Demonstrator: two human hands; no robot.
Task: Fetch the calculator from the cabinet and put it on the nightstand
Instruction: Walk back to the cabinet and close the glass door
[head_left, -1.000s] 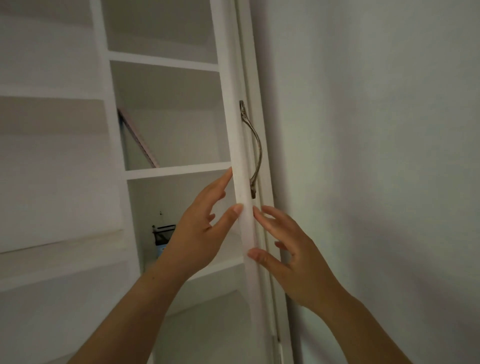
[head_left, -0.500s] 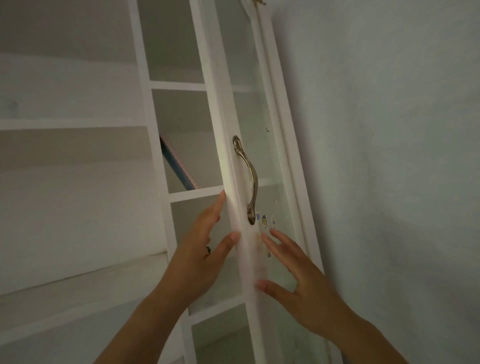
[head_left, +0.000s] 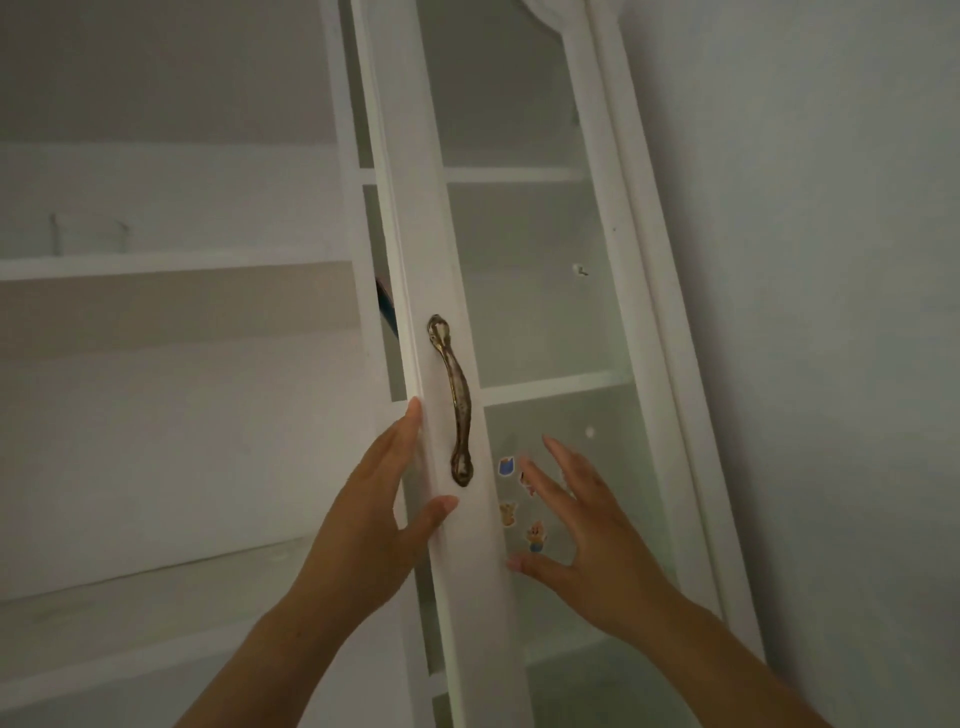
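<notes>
A white cabinet door (head_left: 415, 208) with a glass pane and a brass handle (head_left: 457, 400) stands nearly closed in front of me. My left hand (head_left: 374, 525) rests on the door's left edge just below the handle, thumb on the front of the frame and fingers behind the edge. My right hand (head_left: 587, 530) is spread with fingers apart against the glass pane, beside several small stickers (head_left: 519, 504). No calculator is in sight; neither hand holds one.
White shelves (head_left: 156, 262) run along the left. Through the glass, cabinet shelves (head_left: 550, 387) show. A thin blue-edged object (head_left: 384, 301) leans inside, mostly hidden by the door. A plain wall (head_left: 831, 312) fills the right side.
The door has swung from edge-on towards closed, its glass face now turned to me. Both hands stayed on it. The view tilted upward and the dark object on the lower shelf is gone from sight.
</notes>
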